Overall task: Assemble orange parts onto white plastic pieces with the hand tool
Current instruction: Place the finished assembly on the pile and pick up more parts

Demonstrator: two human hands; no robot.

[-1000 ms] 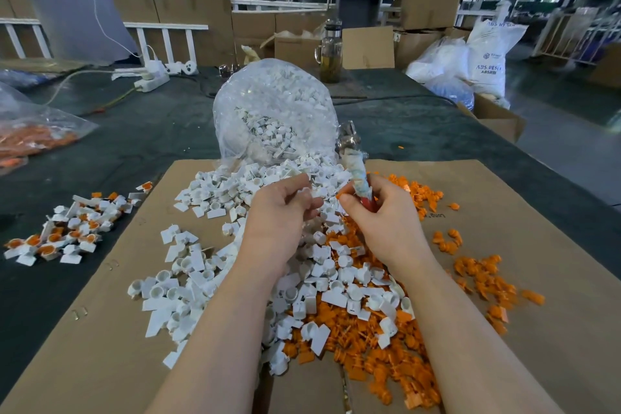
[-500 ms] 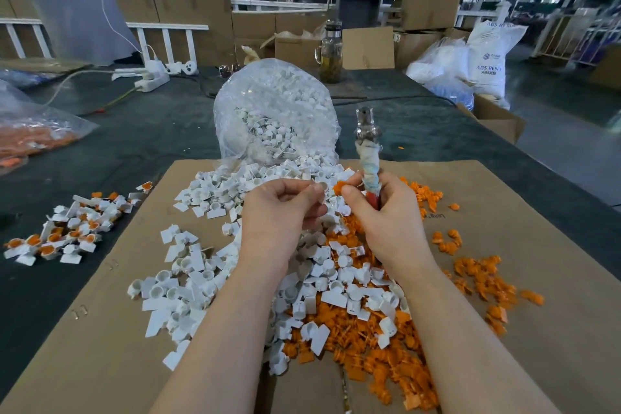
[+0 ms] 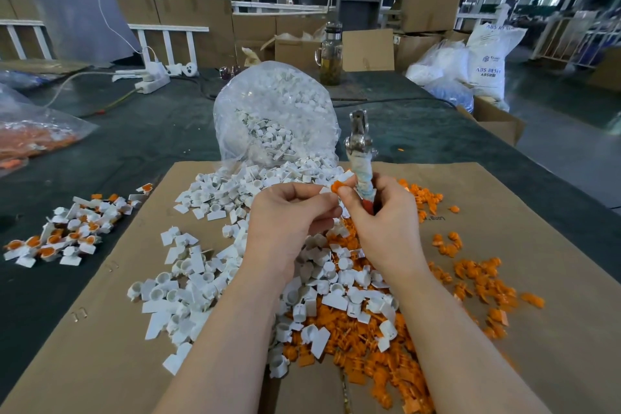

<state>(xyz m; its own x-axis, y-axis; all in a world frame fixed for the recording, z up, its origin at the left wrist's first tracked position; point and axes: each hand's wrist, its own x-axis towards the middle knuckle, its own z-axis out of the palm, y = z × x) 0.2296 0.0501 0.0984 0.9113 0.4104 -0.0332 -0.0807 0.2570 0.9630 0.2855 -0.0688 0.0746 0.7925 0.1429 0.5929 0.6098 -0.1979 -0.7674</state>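
Orange part (image 3: pixel 336 185) sits pinched at the right hand (image 3: pixel 379 228) fingertips; that hand also grips the hand tool (image 3: pixel 361 158) upright. Left hand (image 3: pixel 285 222) pinches a white piece (image 3: pixel 325 190) beside it.

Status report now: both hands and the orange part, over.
Left hand pinches white piece. Right hand holds hand tool and orange part at fingertips. Nothing between them.

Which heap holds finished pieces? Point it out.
The small heap on the dark table left of the cardboard: its white pieces already carry orange inserts; the other heaps are unjoined.
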